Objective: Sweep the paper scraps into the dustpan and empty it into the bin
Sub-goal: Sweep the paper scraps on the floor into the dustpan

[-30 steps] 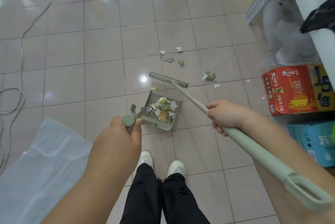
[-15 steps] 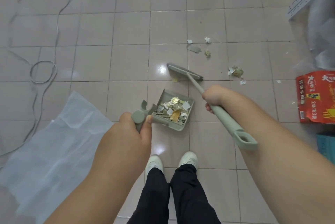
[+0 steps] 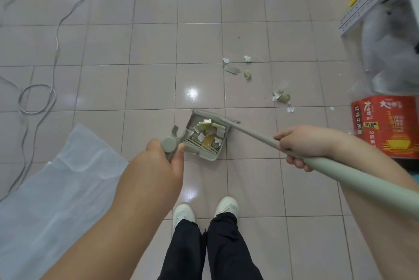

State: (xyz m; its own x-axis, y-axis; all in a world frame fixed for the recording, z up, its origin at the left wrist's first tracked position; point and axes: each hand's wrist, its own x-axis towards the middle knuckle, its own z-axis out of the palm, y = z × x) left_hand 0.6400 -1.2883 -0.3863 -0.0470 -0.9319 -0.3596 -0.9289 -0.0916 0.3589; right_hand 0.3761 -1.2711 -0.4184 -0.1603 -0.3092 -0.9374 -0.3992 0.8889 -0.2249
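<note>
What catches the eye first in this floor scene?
The grey dustpan at the centre, heaped with paper scraps, held by the left hand, while the right hand presses the broom against its mouth. More loose scraps lie on the tiles beyond, and a red carton sits at the right edge.

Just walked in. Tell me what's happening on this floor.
A person is sweeping up paper scraps. The left hand grips the handle of a dustpan resting on the tiles and already holding a pile of scraps. The right hand holds a long broom, its head at the pan's mouth. More scraps lie on the floor beyond. A white plastic bag lies at the left.
</note>
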